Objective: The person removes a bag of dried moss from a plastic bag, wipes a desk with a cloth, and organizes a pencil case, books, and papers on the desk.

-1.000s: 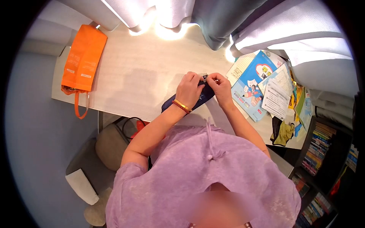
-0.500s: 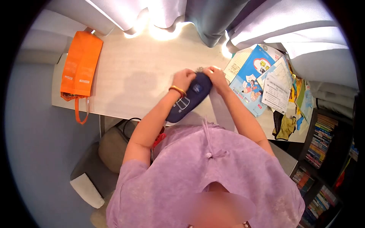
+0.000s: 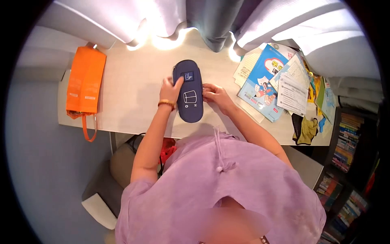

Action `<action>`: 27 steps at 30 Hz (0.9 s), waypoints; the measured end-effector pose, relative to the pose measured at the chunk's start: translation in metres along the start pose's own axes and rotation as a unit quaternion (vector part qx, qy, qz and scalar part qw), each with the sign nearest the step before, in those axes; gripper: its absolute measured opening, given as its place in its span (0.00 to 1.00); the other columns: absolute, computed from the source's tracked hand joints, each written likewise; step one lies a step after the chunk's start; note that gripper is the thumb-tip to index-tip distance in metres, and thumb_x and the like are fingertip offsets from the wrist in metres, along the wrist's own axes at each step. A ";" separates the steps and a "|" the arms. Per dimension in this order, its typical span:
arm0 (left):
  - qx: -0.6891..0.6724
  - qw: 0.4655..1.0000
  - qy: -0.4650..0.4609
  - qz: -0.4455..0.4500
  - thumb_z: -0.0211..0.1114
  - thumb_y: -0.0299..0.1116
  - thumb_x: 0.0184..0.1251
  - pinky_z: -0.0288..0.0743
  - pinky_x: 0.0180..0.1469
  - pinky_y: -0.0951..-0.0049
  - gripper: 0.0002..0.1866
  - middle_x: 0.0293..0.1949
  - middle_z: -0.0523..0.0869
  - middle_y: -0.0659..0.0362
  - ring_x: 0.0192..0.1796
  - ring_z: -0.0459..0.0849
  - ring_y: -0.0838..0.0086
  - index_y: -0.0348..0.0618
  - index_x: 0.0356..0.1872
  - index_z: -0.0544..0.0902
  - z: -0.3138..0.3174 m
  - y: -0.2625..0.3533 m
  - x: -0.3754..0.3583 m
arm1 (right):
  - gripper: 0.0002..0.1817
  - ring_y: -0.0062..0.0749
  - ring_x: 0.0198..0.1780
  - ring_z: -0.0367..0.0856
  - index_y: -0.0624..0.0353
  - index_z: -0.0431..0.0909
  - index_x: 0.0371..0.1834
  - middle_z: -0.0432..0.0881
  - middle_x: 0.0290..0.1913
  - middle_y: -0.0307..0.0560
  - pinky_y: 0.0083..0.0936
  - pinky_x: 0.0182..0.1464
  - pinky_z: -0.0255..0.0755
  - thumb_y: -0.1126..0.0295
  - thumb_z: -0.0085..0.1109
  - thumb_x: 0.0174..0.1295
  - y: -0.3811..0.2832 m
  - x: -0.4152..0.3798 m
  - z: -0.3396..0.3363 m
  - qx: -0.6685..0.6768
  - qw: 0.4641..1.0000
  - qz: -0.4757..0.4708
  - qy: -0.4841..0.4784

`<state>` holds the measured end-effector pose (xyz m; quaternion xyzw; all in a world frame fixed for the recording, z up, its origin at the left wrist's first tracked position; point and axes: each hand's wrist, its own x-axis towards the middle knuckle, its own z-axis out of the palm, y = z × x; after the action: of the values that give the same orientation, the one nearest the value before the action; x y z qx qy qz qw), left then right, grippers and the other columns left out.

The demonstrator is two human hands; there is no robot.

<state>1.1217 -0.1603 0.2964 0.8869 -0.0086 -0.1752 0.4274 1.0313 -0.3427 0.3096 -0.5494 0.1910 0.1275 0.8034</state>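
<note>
A navy blue pencil case point(image 3: 194, 87) with rounded ends lies upright in front of me on the white desk point(image 3: 134, 89). It bears a square badge near its far end and a white line drawing below that. My left hand point(image 3: 170, 90) grips its left edge, thumb resting on the top face and the other fingers along the side. On the opposite edge, my right hand point(image 3: 217, 96) holds the case with curled fingertips. Parts of the fingers are hidden against the sides of the case.
An orange bag point(image 3: 86, 81) with a strap lies at the desk's left end. To the right are a blue workbook point(image 3: 260, 87), printed sheets point(image 3: 292, 95) and a dark and olive cloth item point(image 3: 305, 130). Curtains point(image 3: 215, 24) hang behind; a bookshelf point(image 3: 345, 138) stands at right.
The pencil case has turned from a slant to nearly straight and shifted left. Both hands have moved from its far end down to its two long sides.
</note>
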 end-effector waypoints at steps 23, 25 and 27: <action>0.154 0.850 -0.072 0.499 0.63 0.30 0.50 0.67 0.49 0.65 0.12 0.41 0.77 0.52 0.47 0.73 0.59 0.41 0.37 0.76 0.104 0.132 -0.017 | 0.15 0.21 0.24 0.73 0.61 0.73 0.36 0.78 0.28 0.41 0.16 0.25 0.69 0.58 0.52 0.59 0.001 -0.195 -0.250 0.128 0.879 -0.058 0.455; 0.154 0.860 -0.128 0.470 0.63 0.30 0.50 0.67 0.51 0.65 0.13 0.45 0.76 0.52 0.50 0.71 0.59 0.41 0.39 0.76 0.130 0.153 -0.023 | 0.16 0.23 0.25 0.75 0.60 0.71 0.40 0.77 0.30 0.43 0.18 0.23 0.70 0.59 0.52 0.60 0.004 -0.185 -0.250 0.252 0.871 -0.082 0.414; 0.169 0.841 -0.162 0.487 0.63 0.32 0.52 0.64 0.55 0.66 0.18 0.49 0.73 0.52 0.52 0.70 0.57 0.41 0.45 0.75 0.171 0.192 -0.038 | 0.15 0.23 0.25 0.75 0.60 0.71 0.39 0.77 0.29 0.43 0.18 0.22 0.70 0.59 0.52 0.60 0.004 -0.178 -0.263 0.288 0.860 -0.108 0.406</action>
<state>1.0578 -0.4054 0.3559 0.7857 -0.5381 -0.0816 0.2940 0.8263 -0.5851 0.3004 -0.3139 0.4681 -0.2556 0.7855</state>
